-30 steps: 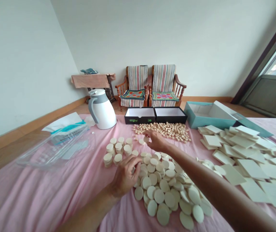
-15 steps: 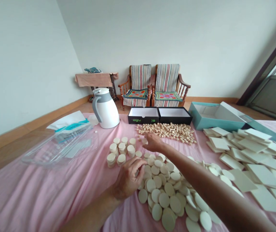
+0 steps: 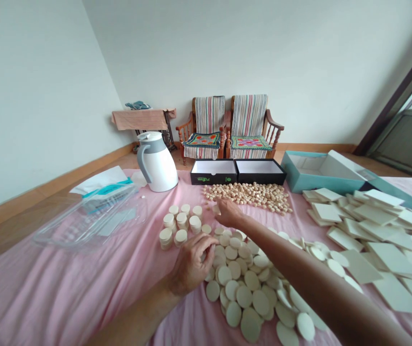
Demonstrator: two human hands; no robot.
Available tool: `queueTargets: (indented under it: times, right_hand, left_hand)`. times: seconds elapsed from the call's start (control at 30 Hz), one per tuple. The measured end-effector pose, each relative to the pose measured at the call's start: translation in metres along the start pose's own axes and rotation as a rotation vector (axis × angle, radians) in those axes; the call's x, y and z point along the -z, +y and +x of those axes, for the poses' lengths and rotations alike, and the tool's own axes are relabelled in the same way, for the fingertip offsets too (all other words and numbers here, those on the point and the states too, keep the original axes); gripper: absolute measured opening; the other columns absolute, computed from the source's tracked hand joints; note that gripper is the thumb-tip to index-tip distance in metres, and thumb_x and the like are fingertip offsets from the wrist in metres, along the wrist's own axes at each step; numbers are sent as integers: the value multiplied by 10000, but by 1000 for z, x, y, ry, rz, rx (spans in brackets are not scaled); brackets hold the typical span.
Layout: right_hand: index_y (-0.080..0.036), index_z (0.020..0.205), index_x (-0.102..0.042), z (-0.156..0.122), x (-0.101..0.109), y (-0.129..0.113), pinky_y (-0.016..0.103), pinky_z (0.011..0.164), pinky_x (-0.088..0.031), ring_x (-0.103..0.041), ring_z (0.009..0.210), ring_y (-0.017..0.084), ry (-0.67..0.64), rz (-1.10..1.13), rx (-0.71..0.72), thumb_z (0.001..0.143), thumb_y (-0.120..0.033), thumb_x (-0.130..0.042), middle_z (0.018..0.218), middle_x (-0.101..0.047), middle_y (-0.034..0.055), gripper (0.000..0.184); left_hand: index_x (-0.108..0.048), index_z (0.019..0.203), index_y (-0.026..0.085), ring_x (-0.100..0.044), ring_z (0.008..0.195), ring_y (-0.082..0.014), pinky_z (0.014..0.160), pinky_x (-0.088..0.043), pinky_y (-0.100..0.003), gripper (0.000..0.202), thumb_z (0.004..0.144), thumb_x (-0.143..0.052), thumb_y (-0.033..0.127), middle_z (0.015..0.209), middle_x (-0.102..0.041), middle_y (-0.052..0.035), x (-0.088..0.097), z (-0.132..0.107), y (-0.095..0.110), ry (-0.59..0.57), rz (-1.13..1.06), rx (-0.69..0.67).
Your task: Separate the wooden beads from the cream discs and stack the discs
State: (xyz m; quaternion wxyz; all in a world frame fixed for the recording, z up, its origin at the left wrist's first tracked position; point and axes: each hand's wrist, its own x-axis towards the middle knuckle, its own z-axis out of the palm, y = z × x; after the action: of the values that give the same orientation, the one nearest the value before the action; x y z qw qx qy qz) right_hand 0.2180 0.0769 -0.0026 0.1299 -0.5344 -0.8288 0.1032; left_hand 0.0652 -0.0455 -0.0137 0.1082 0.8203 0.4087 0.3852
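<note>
A heap of loose cream round discs (image 3: 249, 283) lies on the pink cloth before me. My left hand (image 3: 191, 264) rests curled at the heap's left edge, its fingers closed on discs. My right hand (image 3: 227, 213) reaches further away, its fingers pinched on one disc (image 3: 216, 209) beside several short stacks of discs (image 3: 180, 224). A pile of small tan beads (image 3: 249, 194) lies just beyond my right hand.
A white jug (image 3: 157, 162) stands at the back left beside a clear plastic bag (image 3: 94, 216). Two black boxes (image 3: 238, 172) and a teal box (image 3: 321, 173) stand at the back. Cream square tiles (image 3: 379, 230) cover the right. Two chairs (image 3: 229, 127) stand by the wall.
My right hand has come down from a raised hold to the cloth beside the stacks, the disc still in its fingers. My left hand has stayed at the heap's edge.
</note>
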Motion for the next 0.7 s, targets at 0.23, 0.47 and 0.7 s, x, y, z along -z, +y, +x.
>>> queueTargets:
  times: [0.23,0.47,0.7]
  right_hand:
    - [-162,907,-662,-34,50,33,239,664,-439,-615,759,152,-190,53,60,682,-132,-581,863,-689,50,241]
    - [-184,1036,-657,-78,47,45,259,758,-432,-582,876,174,-259,81,216,622,-118,-601,991,-652,66,424]
    - [-147,906,-658,-72,34,44,225,676,-409,-568,763,143,-80,93,193,625,-91,-553,854,-642,59,304]
  left_hand:
    - [-601,904,177,-596,759,-130,699,-469,-240,175,841,-459,96,828,-640,-28,2,2,3,9,9,-17]
    - [-598,918,177,-595,793,-137,730,-468,-251,170,847,-462,104,841,-637,-31,-1,1,-2,23,3,-31]
    - [-599,911,177,-588,771,-137,711,-465,-251,167,845,-463,106,824,-630,-34,-3,1,-3,19,19,-15]
